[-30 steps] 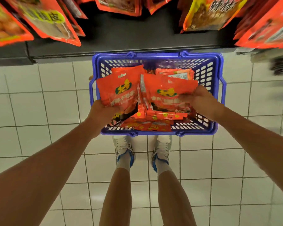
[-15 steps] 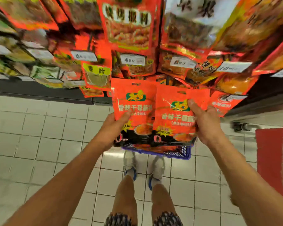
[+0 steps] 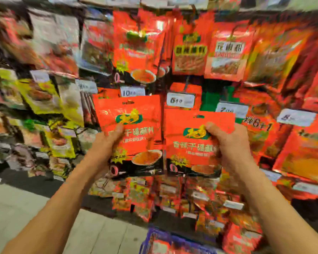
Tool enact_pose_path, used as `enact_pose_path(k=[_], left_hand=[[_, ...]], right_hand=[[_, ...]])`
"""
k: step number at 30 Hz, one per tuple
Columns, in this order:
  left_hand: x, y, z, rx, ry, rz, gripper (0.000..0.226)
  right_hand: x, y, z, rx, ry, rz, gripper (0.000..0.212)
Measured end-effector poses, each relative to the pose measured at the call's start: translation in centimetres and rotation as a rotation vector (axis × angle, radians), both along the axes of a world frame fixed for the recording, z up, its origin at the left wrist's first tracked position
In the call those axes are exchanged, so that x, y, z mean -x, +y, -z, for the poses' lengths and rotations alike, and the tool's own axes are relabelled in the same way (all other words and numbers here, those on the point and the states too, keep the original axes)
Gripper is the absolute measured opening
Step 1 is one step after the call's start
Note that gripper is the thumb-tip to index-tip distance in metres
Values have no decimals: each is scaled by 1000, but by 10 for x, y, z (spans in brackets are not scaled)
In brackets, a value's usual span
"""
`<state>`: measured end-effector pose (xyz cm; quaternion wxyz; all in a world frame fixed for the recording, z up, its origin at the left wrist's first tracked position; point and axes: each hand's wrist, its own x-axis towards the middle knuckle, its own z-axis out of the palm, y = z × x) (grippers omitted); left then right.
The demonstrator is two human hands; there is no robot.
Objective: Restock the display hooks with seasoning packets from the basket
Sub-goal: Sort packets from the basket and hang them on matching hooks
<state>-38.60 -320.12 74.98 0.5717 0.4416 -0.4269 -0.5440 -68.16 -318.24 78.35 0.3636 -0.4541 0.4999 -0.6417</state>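
Left fingers: the left hand [image 3: 106, 143] pinches the left packet [image 3: 130, 132] at its left edge, thumb pressed flat across the printed front, the other fingers hidden behind it; the side grip looks chosen to keep the top slot free.

Right fingers: the right hand [image 3: 229, 145] clamps the right packet [image 3: 189, 143] the same way at its right edge, thumb [image 3: 212, 128] on the front near the logo, fingers curled round the back.

Between the thumbs: the two packets stand upright, faces toward the person, inner edges touching or slightly overlapping; I cannot tell which.

Packet make: flat glossy foil pouches, rectangular, red-orange above a black lower band with a bowl picture; each has a small hang slot [image 3: 128, 102] in the top margin, above the fingers.

Above the fingers: a matching packet on the hook [image 3: 136, 44] hangs straight over the left packet, probably the row to refill; the hook itself is too blurred to trace.

Beyond the fingertips: white price tags [image 3: 180, 100] jut out at the level of the packets' tops.

Below the wrists: the blue basket [image 3: 154, 241], holding more red packets, sits at the bottom edge.

Judgement: slots must be raised to the hook tip; limp foil may buckle.
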Motion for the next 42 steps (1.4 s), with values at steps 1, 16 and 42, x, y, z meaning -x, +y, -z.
enact_pose_path(k=[1,16,42], left_hand=[[-6,-6,-14,21,-2,-17,24],[-89,-114,-126,273,18,69,9],[-40,-174,-177,354,-23,50,22]], right_hand=[[-7,-5,-16,38,-8,35,16],[-154,-144,-157,149,-14,161,22],[-152,-201,-160,68,-129,166,38]])
